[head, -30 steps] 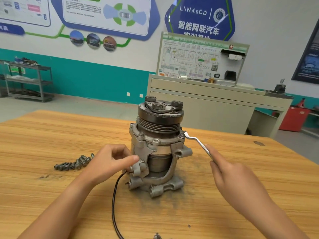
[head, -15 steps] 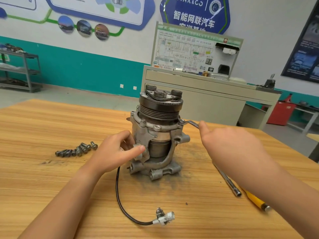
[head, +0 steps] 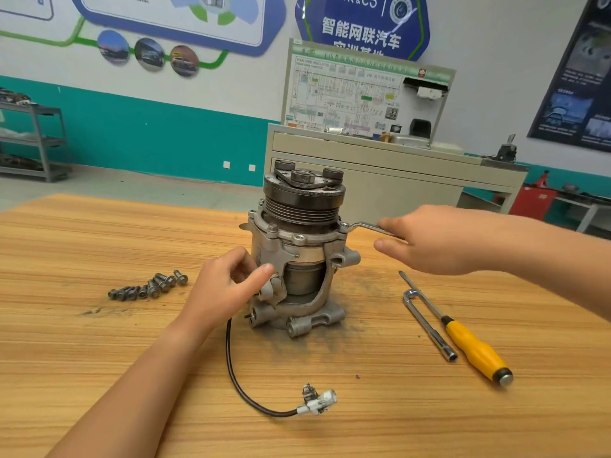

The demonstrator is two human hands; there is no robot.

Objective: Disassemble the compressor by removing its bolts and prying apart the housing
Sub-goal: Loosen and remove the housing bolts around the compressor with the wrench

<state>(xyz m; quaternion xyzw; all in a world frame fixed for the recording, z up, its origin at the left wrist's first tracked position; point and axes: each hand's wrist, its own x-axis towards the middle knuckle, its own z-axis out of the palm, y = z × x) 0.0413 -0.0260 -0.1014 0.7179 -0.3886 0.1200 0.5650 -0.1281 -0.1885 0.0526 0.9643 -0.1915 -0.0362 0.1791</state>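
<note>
A grey metal compressor (head: 297,256) stands upright on the wooden table (head: 99,342), its dark pulley on top. My left hand (head: 221,289) grips a lug on the housing's lower left side, thumb pressed against it. My right hand (head: 436,239) holds the handle of a silver wrench (head: 362,226), whose head sits on a bolt at the housing's upper right flange. A black cable with a white connector (head: 317,401) trails from the compressor's base toward me.
Several removed bolts (head: 148,285) lie in a row on the table to the left. An L-shaped socket wrench (head: 429,325) and a yellow-handled screwdriver (head: 472,348) lie to the right. A beige training bench (head: 396,180) stands behind the table.
My right hand has swung the wrench handle away from me and to the right about the flange bolt. My left hand stays on the housing. The view has dropped, showing the tools.
</note>
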